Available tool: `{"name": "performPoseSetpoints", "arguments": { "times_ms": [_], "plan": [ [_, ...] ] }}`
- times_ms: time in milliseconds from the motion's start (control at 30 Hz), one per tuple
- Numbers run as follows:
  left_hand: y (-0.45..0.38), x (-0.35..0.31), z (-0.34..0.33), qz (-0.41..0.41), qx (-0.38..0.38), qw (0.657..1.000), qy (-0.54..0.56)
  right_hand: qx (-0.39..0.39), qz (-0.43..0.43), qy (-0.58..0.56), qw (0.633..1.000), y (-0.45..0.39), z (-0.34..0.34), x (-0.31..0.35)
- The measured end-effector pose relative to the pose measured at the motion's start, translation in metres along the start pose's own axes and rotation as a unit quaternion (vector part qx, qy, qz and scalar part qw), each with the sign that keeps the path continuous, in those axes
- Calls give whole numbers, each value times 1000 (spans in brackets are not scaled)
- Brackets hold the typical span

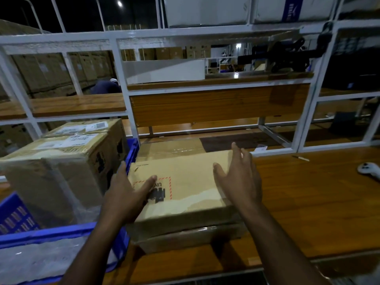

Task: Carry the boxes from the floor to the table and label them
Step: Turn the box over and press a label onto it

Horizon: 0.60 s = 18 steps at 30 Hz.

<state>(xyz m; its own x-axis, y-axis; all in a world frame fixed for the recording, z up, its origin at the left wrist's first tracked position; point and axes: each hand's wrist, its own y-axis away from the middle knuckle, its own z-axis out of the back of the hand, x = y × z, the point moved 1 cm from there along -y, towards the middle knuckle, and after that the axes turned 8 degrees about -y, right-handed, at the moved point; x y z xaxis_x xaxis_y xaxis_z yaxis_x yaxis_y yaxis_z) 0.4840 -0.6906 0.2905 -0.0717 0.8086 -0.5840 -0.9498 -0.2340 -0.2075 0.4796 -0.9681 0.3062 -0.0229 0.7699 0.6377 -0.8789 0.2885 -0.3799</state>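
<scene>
I see a flat cardboard box [181, 182] stacked on another on the wooden table [308, 202] (blue crate [51, 233] beside). My left hand [127, 194] rests flat on it; my right hand [239, 179] hovers, fingers spread, holding nothing.

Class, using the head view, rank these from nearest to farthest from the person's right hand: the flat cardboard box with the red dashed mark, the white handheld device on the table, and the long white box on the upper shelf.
1. Flat cardboard box, directly under the right hand.
2. White handheld device, far right on the table.
3. Long white box, up on the shelf behind.
</scene>
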Motion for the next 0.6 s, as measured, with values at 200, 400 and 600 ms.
{"name": "performPoseSetpoints", "arguments": {
  "times_ms": [200,400,600],
  "plan": [
    [5,3,8,-45,-99,992,60,-90,36,-14,995,-2,9,2],
    [19,10,-7,-41,-123,991,34,-64,-36,6,997,8,-6,-22],
    [16,27,-18,-22,21,996,-88,35,-74,63,995,13,-5,-39]
  ]
}}
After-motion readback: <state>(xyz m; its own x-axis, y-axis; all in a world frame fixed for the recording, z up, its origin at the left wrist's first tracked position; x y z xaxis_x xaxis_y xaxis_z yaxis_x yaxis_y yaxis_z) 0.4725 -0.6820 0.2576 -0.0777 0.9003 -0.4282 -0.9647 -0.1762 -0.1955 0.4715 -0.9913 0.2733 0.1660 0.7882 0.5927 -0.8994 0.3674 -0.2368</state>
